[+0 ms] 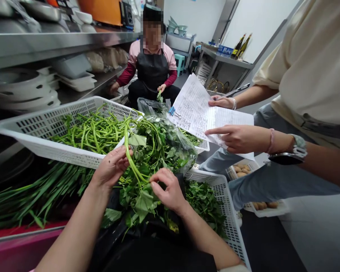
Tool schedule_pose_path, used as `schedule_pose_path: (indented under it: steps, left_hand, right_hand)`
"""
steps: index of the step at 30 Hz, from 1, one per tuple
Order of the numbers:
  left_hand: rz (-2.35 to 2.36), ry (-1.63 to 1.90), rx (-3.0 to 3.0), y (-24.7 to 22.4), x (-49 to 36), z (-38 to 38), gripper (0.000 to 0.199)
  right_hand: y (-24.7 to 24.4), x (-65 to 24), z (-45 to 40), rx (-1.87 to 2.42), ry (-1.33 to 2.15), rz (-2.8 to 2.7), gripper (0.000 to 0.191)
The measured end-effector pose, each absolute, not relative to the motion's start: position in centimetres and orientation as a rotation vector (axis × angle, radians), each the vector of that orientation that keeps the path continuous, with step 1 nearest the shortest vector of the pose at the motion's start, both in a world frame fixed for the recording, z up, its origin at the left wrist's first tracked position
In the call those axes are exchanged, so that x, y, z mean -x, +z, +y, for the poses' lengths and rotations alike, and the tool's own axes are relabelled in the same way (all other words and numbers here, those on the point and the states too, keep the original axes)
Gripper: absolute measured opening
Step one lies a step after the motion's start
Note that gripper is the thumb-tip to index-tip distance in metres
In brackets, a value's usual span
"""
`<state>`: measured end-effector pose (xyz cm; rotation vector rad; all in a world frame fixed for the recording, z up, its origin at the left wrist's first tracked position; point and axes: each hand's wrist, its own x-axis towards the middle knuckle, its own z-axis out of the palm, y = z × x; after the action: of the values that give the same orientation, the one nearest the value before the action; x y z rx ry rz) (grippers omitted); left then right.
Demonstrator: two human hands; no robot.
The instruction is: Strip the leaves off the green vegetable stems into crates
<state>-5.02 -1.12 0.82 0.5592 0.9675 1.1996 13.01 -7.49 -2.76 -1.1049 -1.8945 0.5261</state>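
My left hand (113, 164) is closed around a leafy green's thick pale-green stem (127, 141), which stands nearly upright. Lower on the same sprig, my right hand (168, 189) pinches a thin side stalk between thumb and forefinger. Drooping leaves (144, 204) hang from the sprig between my hands. Behind it, a heap of leafy greens (170, 149) spills from a clear plastic bag (187, 145). Bare stems lie in a white slotted basket (70, 155) to the left. A second white basket (234, 226) by my right forearm contains picked leaves (205, 204).
Long green stalks (42, 189) lie at the left beneath a metal shelf (73, 43). A person in an apron (153, 68) sits opposite, holding greens. Close on the right, another person's hand (235, 138) points at papers (198, 109). Baskets of potatoes (242, 170) stand by that person's legs.
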Motion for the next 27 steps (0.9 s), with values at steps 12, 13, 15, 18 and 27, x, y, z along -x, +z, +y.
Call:
schedule_pose_path:
  steps: [12, 13, 15, 18, 27]
  left_hand:
    - [0.928, 1.202, -0.651, -0.2, 4.5, -1.9, 0.018]
    - [0.928, 1.219, -0.652, -0.3, 4.4, -2.1, 0.019]
    - [0.936, 1.272, -0.648, -0.4, 4.5, -2.4, 0.02]
    - [0.983, 1.269, -0.667, -0.4, 4.8, -2.8, 0.022]
    - [0.837, 1.058, -0.678, -0.9, 3.3, -3.5, 0.031]
  right_hand:
    - [-5.3, -11.9, -7.0, 1.206, 0.8, -1.695, 0.011]
    - [-6.0, -12.1, -6.5, 1.238, 0.955, -1.469, 0.012]
    - [-7.2, -13.0, -5.5, 1.267, 1.184, -1.046, 0.017]
    - [-7.2, -14.9, -4.8, 1.265, 1.246, -0.794, 0.022]
    - [-1.7, -12.7, -6.5, 0.926, 1.654, -1.431, 0.012]
